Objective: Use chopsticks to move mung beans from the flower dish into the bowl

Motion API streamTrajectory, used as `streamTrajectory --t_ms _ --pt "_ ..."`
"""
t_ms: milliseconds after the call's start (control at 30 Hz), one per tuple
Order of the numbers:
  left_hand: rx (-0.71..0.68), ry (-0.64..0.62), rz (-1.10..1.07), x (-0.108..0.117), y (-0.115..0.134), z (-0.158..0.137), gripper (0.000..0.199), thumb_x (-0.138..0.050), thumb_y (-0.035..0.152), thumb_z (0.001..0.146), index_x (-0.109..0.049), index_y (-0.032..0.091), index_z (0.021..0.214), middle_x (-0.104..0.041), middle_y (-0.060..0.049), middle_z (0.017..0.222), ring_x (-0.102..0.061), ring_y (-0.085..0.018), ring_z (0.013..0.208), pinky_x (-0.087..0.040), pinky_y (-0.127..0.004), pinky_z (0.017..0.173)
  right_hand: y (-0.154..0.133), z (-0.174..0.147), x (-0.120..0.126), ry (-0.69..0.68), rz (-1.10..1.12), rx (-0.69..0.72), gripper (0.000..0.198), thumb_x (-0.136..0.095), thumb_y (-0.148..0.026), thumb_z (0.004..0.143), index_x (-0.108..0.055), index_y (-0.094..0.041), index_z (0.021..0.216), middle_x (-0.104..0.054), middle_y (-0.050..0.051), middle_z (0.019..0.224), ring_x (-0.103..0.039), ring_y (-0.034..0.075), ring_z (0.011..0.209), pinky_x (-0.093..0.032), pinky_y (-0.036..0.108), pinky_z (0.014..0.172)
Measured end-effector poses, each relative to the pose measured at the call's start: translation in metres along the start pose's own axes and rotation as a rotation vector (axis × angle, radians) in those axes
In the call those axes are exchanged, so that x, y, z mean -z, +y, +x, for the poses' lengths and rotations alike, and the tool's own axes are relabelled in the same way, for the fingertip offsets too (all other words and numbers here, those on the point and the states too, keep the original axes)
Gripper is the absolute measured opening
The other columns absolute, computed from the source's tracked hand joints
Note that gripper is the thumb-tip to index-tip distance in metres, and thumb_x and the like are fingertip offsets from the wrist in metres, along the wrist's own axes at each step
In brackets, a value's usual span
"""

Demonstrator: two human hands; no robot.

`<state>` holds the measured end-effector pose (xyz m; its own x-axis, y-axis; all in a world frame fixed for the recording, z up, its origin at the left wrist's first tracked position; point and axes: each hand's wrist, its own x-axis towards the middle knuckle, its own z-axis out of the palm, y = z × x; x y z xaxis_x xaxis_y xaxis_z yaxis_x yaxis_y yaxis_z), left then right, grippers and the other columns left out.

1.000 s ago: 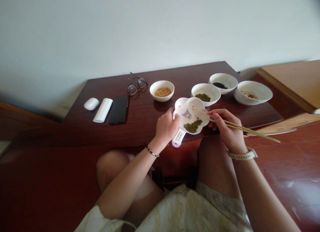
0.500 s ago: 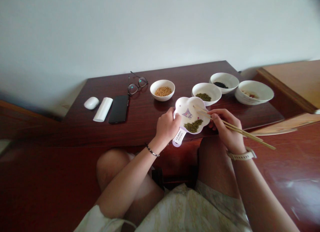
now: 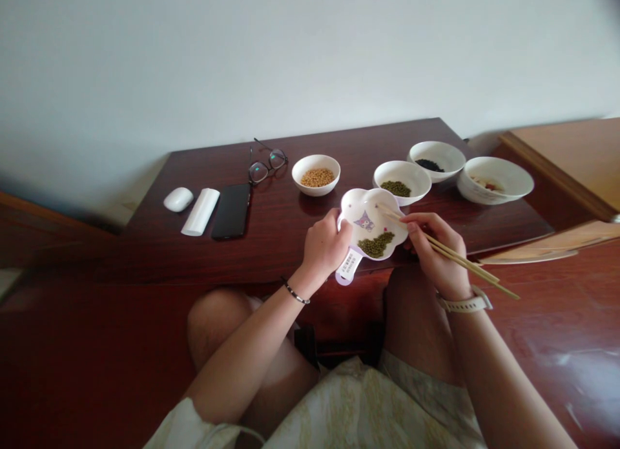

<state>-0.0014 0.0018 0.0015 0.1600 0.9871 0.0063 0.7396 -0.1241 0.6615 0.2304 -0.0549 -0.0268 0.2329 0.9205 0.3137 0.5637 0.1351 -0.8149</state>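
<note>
My left hand (image 3: 328, 243) is closed on the side of a flower-shaped plate (image 3: 356, 203), which has a short lilac handle and a cartoon figure printed inside. Small green beans (image 3: 376, 245) lie in the plate's near part. My right hand (image 3: 442, 250) grips a pair of wooden chopsticks (image 3: 469, 264), their tips over the far right part of the plate. Just behind the plate, a white bowl (image 3: 420, 189) holds more green beans. Whether the chopstick tips hold or touch anything is too small to tell.
On the dark wooden table (image 3: 285, 242) stand a bowl of yellow beans (image 3: 316, 176), a bowl of black beans (image 3: 445, 153) and a bowl with pale and reddish pieces (image 3: 513, 181). To the left lie glasses (image 3: 261, 171), a phone (image 3: 231, 211), a white case (image 3: 201, 212) and a white rounded object (image 3: 177, 199).
My right hand has shifted slightly, and the chopsticks' rear ends have swung left and down. The left hand and plate keep nearly the same place.
</note>
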Motion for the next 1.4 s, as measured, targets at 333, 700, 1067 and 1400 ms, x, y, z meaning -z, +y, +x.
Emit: streamTrajectory --t_ms 333,700,1067,1400 --pt "0.011 -0.012 0.012 0.002 0.002 0.000 0.030 -0.041 0.037 0.104 -0.067 0.023 0.107 -0.079 -0.009 0.100 -0.074 -0.027 0.093 -0.046 -0.033 0.077 0.002 0.001 0.001 -0.029 0.076 -0.061 0.034 -0.065 -0.055 0.103 -0.077 -0.025 0.115 -0.072 0.002 0.078 -0.068 0.018 0.068 -0.054 0.031 0.065" --pt "-0.016 0.002 0.005 0.000 -0.001 0.001 0.028 -0.042 0.036 0.103 -0.066 0.024 0.106 -0.079 -0.008 0.098 -0.074 -0.027 0.091 -0.042 -0.033 0.073 0.003 0.009 0.008 -0.101 0.278 -0.136 0.033 -0.070 -0.052 0.101 -0.077 -0.022 0.112 -0.069 0.003 0.079 -0.063 0.013 0.067 -0.051 0.023 0.059" --pt "-0.002 0.024 -0.081 -0.002 -0.006 0.001 0.030 -0.035 0.030 0.102 -0.065 0.024 0.104 -0.078 -0.009 0.100 -0.070 -0.024 0.087 -0.042 -0.033 0.072 0.006 0.019 0.013 -0.186 0.366 -0.157 0.033 -0.072 -0.053 0.099 -0.078 -0.021 0.107 -0.069 0.003 0.082 -0.062 0.012 0.071 -0.047 0.022 0.058" --pt "0.003 0.013 -0.081 -0.003 -0.007 0.003 0.032 -0.037 0.032 0.102 -0.067 0.023 0.108 -0.079 -0.010 0.102 -0.071 -0.025 0.089 -0.042 -0.033 0.072 0.011 0.028 0.015 -0.253 0.420 -0.227 0.038 -0.076 -0.056 0.095 -0.076 -0.020 0.106 -0.068 0.002 0.079 -0.062 0.011 0.071 -0.046 0.020 0.058"
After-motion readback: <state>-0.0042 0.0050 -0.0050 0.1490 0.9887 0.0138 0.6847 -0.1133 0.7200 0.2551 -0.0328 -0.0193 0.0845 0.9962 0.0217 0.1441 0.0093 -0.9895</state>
